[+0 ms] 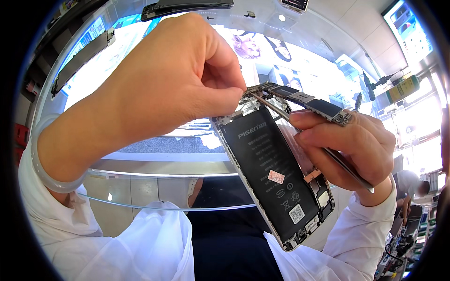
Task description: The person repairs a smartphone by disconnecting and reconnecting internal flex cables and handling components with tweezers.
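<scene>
An opened smartphone (234, 165) is held tilted above the counter's near edge, its black battery (262, 159) facing me. At its upper end my left hand (206, 79) is closed, thumb and fingers pinched on the top edge; the fingertips hide what lies between them. My right hand (347, 143) grips slim metal tweezers (350, 169), whose tip touches the parts near the phone's top. A long narrow circuit board (323, 107) sticks out from the phone's top over my right fingers. A copper-coloured flex strip (312, 175) crosses beside the battery.
The glass counter (154, 164) has lit pictures under it. A dark phone part (187, 7) lies at the far edge and a long dark panel (82, 61) at the left. A yellow-green bottle (403, 89) stands at right, with another person (410, 187) beyond.
</scene>
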`<state>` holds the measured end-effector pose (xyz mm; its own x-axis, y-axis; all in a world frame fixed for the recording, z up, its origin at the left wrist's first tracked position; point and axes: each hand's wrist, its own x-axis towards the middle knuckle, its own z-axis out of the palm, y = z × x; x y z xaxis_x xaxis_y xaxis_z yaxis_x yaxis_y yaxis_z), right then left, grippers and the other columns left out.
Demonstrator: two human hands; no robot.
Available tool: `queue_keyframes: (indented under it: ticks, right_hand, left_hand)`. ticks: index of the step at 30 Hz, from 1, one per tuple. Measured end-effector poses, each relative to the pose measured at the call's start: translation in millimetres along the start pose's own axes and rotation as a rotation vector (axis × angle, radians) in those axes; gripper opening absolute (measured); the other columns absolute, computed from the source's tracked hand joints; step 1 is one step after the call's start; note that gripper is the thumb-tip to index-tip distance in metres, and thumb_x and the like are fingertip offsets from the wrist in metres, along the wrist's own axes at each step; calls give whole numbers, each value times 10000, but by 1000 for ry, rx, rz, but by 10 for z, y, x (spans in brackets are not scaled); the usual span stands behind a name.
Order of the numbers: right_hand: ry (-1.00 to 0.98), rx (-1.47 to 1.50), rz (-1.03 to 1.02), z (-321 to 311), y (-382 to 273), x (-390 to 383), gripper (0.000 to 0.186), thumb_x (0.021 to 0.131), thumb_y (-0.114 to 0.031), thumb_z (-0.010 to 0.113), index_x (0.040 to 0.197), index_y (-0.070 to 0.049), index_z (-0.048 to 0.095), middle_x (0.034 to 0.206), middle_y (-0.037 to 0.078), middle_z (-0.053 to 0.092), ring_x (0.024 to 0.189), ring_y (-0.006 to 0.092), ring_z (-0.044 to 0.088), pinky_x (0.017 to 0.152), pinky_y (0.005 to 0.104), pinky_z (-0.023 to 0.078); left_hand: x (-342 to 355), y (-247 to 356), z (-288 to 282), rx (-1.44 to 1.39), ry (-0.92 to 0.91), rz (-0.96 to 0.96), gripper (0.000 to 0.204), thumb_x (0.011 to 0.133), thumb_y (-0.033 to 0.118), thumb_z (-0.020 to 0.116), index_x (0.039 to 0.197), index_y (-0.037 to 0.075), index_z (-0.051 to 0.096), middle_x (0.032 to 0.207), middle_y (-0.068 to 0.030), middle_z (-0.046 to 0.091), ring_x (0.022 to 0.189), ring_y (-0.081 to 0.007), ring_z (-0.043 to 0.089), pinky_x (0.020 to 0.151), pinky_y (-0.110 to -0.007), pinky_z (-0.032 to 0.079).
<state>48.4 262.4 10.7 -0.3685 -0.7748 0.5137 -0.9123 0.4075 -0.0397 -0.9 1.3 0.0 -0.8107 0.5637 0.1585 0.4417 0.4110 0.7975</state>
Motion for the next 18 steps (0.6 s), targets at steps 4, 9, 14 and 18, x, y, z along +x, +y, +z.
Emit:
queue_keyframes:
  ticks: [4,9,14,18]
  right_hand:
    - [-1,26,7,8,-10,-10,226,706,102,767,902,33,678,921,220,747,799,292,761,689,333,620]
    - [6,21,32,14,-36,-13,239,705,91,781,909,23,676,932,224,746,795,291,760,686,332,619]
    - [34,38,54,24,-28,-19,242,711,69,799,903,21,659,922,237,741,778,302,757,675,338,617]
    - [87,81,32,-15,0,-72,230,732,34,803,896,22,642,890,235,733,761,294,749,662,338,616]
  left_hand:
    - [0,7,-2,-12,-3,-11,70,806,18,742,855,-25,766,752,-64,720,655,-68,654,584,-193,496]
    - [-5,7,0,-22,4,-10,73,808,18,739,858,-28,764,754,-66,720,659,-70,658,592,-195,503]
    - [-17,5,5,-34,20,-4,70,804,5,736,857,-31,763,762,-62,719,664,-68,655,596,-197,505]
    - [-18,13,18,-71,44,-25,72,800,-5,737,860,-32,765,774,-57,715,680,-65,651,604,-198,506]
